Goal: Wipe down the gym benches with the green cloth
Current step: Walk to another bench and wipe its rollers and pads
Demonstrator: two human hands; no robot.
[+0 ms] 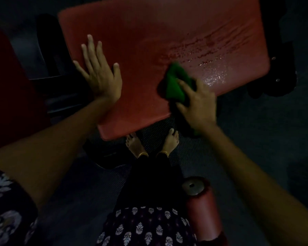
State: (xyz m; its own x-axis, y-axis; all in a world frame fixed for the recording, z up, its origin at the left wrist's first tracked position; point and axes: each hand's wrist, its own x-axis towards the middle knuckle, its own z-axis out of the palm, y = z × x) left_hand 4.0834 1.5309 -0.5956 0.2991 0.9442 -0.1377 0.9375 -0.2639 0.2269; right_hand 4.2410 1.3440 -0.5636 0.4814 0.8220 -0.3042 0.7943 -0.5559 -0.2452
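Head view — crumpled green cloth (174,84) on wet textured red bench (149,32).

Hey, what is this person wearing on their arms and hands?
Both forearms and hands are bare: left hand, right hand, no gloves or rings visible. A short dark sleeve with a pale floral print covers the left upper arm.

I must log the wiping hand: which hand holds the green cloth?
The right hand grips the green cloth on the bench; the left hand lies flat, holding nothing.
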